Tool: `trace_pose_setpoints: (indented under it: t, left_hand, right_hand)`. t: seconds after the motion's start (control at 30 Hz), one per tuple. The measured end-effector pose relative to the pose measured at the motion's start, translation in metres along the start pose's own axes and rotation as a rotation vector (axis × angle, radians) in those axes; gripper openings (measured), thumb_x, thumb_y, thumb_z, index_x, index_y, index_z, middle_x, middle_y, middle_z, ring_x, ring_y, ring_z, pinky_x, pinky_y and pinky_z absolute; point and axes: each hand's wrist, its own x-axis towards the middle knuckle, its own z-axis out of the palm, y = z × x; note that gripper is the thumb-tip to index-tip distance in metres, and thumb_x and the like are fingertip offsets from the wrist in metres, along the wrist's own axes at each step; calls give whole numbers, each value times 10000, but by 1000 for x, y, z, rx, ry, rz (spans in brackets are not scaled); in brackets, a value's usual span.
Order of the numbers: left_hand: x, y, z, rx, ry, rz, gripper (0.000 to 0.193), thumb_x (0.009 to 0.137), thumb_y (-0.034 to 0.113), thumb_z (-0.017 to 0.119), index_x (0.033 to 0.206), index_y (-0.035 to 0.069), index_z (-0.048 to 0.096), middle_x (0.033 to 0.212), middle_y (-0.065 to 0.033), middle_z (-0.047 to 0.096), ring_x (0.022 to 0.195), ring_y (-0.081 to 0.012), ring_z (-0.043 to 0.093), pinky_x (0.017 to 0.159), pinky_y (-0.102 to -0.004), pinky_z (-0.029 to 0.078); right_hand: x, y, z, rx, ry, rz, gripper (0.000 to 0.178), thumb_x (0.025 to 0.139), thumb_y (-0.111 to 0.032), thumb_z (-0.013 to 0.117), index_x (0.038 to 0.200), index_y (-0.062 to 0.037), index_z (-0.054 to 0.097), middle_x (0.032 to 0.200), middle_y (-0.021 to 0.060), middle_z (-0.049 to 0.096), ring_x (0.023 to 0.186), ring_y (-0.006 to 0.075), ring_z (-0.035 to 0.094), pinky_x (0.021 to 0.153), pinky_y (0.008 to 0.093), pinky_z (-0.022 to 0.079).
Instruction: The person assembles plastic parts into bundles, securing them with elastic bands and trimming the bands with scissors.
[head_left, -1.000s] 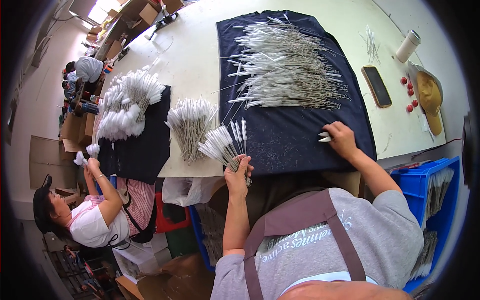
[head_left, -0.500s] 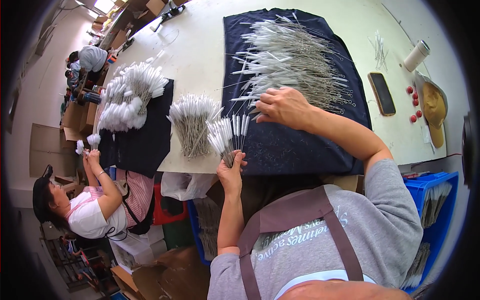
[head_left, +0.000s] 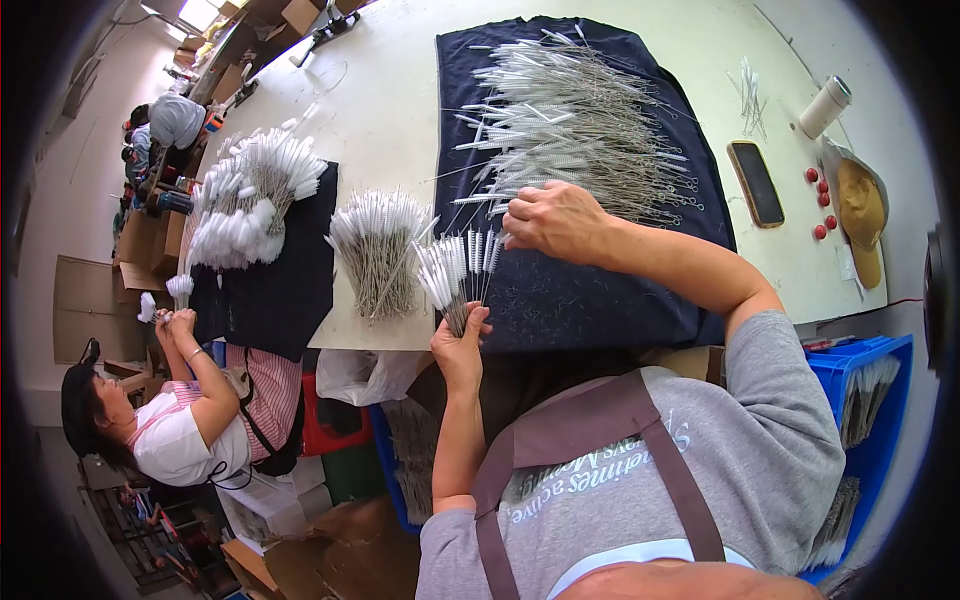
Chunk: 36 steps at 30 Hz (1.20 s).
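Observation:
My left hand (head_left: 460,345) is closed round the wire stems of a fanned bunch of white-bristled straw brushes (head_left: 447,278), held upright at the table's near edge. My right hand (head_left: 560,222) is bent with its fingers pinched together, close to the bristle tips on the bunch's right side. Whatever those fingers hold, if anything, is hidden behind the hand. Just beyond it, a big pile of straw brushes (head_left: 575,130) lies on a dark blue cloth (head_left: 590,305), bristles to the left and looped wire ends to the right. Left of my bunch stands a dense cluster of brushes (head_left: 378,255).
A phone (head_left: 756,184), red balls (head_left: 823,200), a white bottle (head_left: 825,106) and a tan cap (head_left: 860,205) are on the right. At left, a co-worker (head_left: 170,420) holds brushes beside another brush heap (head_left: 250,200). Blue crates (head_left: 885,350) stand below the table.
My right hand has shifted slightly left and down, nearer the bunch's bristle tips. My left hand keeps its hold. The whole view has moved a little.

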Motion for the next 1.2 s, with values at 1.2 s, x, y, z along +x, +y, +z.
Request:
trace_pose_setpoints:
  t: [1.2]
  left_hand:
    - [-10,-20,36,-550,-342,-303,154,833,141,640,946,39,617,811,-75,638,585,-102,547,471,-203,413]
  right_hand:
    - [-41,-64,41,1498,-24,909,287,794,-204,690,961,14,607,782,55,631,672,93,586,605,240,481]
